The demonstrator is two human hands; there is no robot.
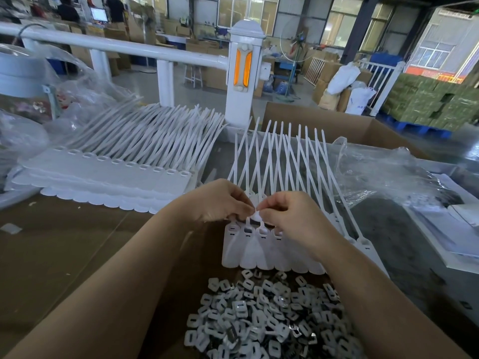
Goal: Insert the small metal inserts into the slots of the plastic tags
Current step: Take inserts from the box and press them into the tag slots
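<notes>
A strip of joined white plastic tags [261,251] lies on the table in front of me, its long thin tails fanning away toward the back. My left hand [219,200] and my right hand [287,212] meet above the strip's slotted heads, fingertips pinching a small white piece between them. Whether a metal insert sits in that pinch is hidden by my fingers. A heap of small metal inserts [264,317] with white backs lies close to me, just below the strip.
A stack of white tag strips [111,177] lies at the left. Crumpled clear plastic bags [373,174] lie at the right, an open cardboard box [337,128] behind them. A white railing post [242,73] stands at the back. White sheets [445,229] sit at far right.
</notes>
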